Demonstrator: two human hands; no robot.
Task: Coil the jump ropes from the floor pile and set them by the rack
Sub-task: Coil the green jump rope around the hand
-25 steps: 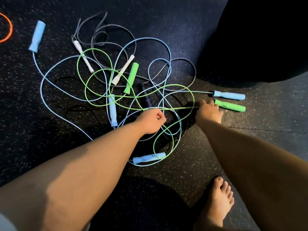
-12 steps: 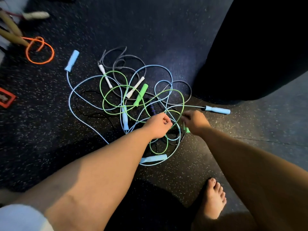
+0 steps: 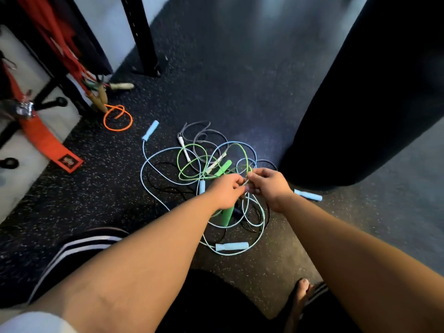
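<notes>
Jump ropes [image 3: 216, 167] in thin blue, green, grey and black cord lie tangled in a pile on the speckled black rubber floor [image 3: 96, 200], apart from the black steel rack post [image 3: 141, 32]. Above it, the left hand [image 3: 225, 191] and right hand [image 3: 269, 186] meet, both pinching the thin green cord [image 3: 178, 162], likely to work it free before coiling.

Read no text, number or sign with certainty. Noticed only a small black patch [image 3: 68, 161] bearing red marks, at the near end of an orange-red strap [image 3: 40, 138] on the left. Found those marks too blurred to make out as letters or a brand.
</notes>
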